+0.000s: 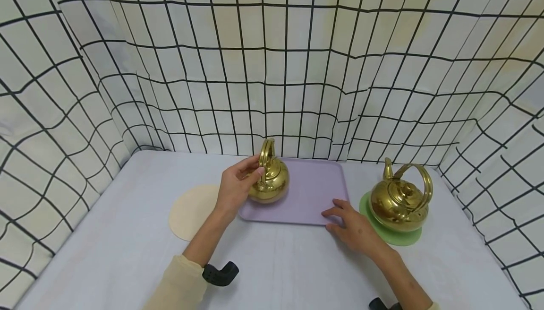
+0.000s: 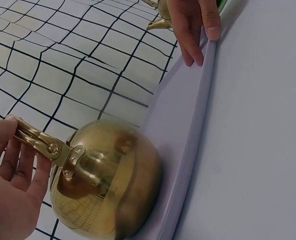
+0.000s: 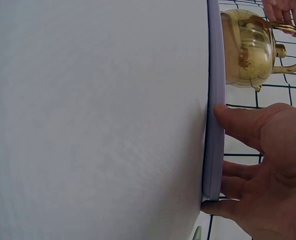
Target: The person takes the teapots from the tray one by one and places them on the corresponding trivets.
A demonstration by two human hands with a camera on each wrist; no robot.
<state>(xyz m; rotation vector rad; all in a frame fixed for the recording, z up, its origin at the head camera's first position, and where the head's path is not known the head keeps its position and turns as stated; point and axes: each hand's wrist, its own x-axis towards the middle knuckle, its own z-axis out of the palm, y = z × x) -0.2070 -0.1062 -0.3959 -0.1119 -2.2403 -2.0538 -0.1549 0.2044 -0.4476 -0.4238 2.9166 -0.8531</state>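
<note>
Round polished brass kettle point(image 1: 269, 182): left hand point(image 1: 234, 188) apparently pinches its handle; right hand's point(image 1: 352, 227) spread fingers press lilac tray point(image 1: 314, 196).

Kettle point(image 1: 269, 181) on tray point(image 1: 314, 192), round mat point(image 1: 192, 210) left, second kettle point(image 1: 400, 199) right

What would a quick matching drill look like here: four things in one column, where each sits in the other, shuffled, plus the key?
Column 1
1. kettle by the left hand
2. second kettle
3. cream round mat
4. right hand

Column 2
A. on the green mat
B. bare on the table, left of the tray
C. on the lilac tray
D. at the tray's near right corner

Pairs: 1-C, 2-A, 3-B, 4-D. The left hand touches the first kettle at its handle.
</note>
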